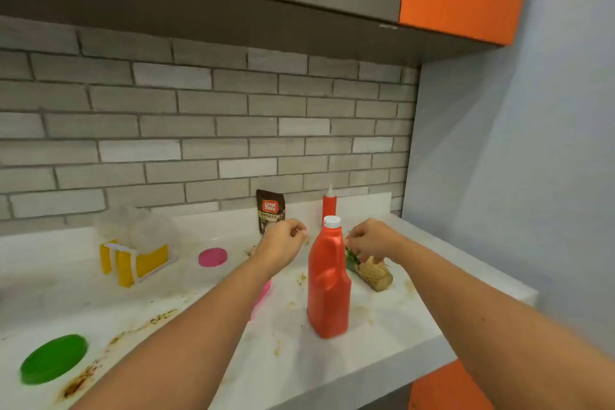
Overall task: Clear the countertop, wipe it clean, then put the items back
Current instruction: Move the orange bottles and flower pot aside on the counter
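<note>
1. Our left hand (283, 240) and right hand (369, 238) hover beyond the tall red plastic jug (327, 280), fingers curled; whether they pinch anything we cannot tell.
2. The stained white stone countertop (382, 339) is cluttered, so we judge clearing comes first.

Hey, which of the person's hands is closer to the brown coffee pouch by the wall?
Left. The left hand sits just in front of the coffee pouch, at its lower right corner. The right hand is farther right, past the red jug.
</note>
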{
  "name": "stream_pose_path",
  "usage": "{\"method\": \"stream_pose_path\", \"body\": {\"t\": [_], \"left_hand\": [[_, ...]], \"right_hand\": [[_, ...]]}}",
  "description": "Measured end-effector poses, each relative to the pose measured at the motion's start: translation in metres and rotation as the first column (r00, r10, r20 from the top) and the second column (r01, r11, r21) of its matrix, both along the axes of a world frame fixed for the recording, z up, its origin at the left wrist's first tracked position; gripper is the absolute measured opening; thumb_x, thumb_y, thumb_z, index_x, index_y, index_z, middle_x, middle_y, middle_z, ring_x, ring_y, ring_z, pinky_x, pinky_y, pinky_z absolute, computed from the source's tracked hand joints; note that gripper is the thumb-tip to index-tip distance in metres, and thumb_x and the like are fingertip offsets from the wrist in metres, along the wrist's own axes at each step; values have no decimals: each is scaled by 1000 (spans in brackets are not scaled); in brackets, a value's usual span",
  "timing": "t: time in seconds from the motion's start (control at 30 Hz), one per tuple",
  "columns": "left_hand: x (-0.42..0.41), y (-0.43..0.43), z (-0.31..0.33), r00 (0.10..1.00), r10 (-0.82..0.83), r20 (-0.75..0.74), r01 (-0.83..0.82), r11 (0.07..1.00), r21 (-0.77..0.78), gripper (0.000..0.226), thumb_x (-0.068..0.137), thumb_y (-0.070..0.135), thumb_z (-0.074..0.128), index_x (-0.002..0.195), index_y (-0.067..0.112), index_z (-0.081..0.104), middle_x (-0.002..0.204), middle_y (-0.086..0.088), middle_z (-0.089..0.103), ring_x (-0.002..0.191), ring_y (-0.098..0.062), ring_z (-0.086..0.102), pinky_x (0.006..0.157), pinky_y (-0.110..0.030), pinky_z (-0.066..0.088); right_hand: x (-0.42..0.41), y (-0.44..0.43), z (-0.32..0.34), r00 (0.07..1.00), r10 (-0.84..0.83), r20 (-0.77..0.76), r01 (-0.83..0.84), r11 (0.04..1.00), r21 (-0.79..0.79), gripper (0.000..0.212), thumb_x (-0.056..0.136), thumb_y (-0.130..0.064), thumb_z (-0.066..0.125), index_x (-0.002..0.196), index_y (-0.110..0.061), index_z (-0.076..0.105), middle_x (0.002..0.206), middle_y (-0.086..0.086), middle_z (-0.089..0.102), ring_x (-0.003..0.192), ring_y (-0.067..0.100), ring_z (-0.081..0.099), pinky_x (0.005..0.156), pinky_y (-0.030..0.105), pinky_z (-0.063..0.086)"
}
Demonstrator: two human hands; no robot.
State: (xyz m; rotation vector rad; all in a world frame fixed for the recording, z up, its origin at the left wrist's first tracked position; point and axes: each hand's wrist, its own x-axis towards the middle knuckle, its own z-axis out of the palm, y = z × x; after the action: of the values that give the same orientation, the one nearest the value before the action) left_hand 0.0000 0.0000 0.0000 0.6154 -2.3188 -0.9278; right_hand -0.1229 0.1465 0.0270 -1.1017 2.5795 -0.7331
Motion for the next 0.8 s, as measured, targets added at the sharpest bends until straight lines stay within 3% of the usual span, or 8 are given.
{"method": "stream_pose_path", "body": {"t": [0.17,0.27,0.37,0.53,0.63,0.8], "left_hand": [[-17,-1,-21,1000,-20,7,20,1000,10,31,94,25,51,121,12,58,120,-4,59,101,-14,53,90,-27,42],[-25,-5,-30,998,-68,17,68,998,18,42,95,32,48,132,14,49,133,-3,50,116,-16,51,94,-25,38],[-30,-9,-44,990,-137,17,135,987,83,46,95,35,48,136,16,44,137,0,46,112,-14,50,91,-21,36],[-39,-15,-62,977,-211,-18,212,969,127,40,94,33,50,131,20,48,129,3,53,108,-11,52,89,-22,41],[-43,-18,-67,970,-235,-57,241,959,151,36,92,32,53,127,22,51,117,9,58,108,-12,55,90,-22,44],[-48,-20,-70,962,-253,-103,265,954,137,33,91,32,54,123,23,51,109,11,59,99,-5,56,75,-10,44]], "right_hand": [[-6,-12,-17,996,-7,94,14,997,-75,38,92,-43,51,100,-8,64,97,10,67,85,22,66,68,31,54],[-7,-15,-30,986,22,163,0,991,-135,31,95,-45,42,89,-20,60,95,6,66,82,17,63,68,29,52],[-5,-20,-42,945,72,318,16,964,-264,36,97,-44,38,92,-17,61,93,4,65,80,15,59,68,28,46],[4,-26,-55,874,128,470,138,860,-492,37,99,-38,39,88,-9,59,73,4,64,67,16,59,61,20,45],[3,-29,-59,854,157,495,152,836,-527,38,99,-38,38,86,-7,57,69,6,62,62,14,59,58,17,46],[2,-36,-61,828,152,539,211,806,-552,39,99,-36,39,78,-8,55,64,7,60,61,17,58,61,23,48]]}}
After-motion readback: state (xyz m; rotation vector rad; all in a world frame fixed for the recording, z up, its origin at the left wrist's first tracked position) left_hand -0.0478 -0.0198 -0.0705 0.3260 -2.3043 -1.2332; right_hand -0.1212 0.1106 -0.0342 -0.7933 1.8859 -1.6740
